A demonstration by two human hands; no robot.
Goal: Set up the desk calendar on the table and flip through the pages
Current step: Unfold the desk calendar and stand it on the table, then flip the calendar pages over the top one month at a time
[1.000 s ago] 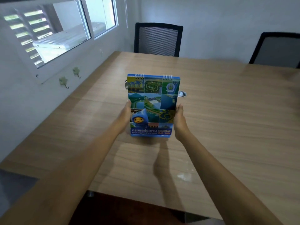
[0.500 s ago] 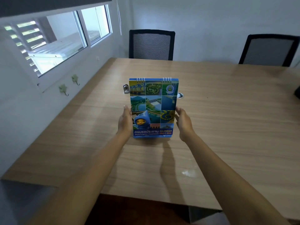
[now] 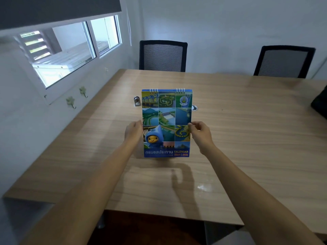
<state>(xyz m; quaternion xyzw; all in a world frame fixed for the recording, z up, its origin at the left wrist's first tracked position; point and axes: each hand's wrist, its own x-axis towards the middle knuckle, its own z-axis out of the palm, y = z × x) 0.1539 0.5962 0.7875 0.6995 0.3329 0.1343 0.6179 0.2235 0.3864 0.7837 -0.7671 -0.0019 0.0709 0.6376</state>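
A tall desk calendar (image 3: 166,121) with a blue cover, photo tiles, a cartoon droplet figure and white spiral rings at the top stands upright on the wooden table (image 3: 247,138). My left hand (image 3: 133,132) rests against its left edge. My right hand (image 3: 199,134) pinches the cover's right edge between thumb and fingers at mid height. The calendar's back and stand are hidden behind the cover.
A small metal object (image 3: 137,101) and a round ring-like item (image 3: 194,107) lie on the table just behind the calendar. Two black mesh chairs (image 3: 162,56) (image 3: 284,61) stand at the far side. A dark object (image 3: 320,105) sits at the right edge. Window and wall on the left.
The calendar has been lowered to stand on the table. My right hand slid up its right edge and now pinches the cover; the view tilted up slightly.
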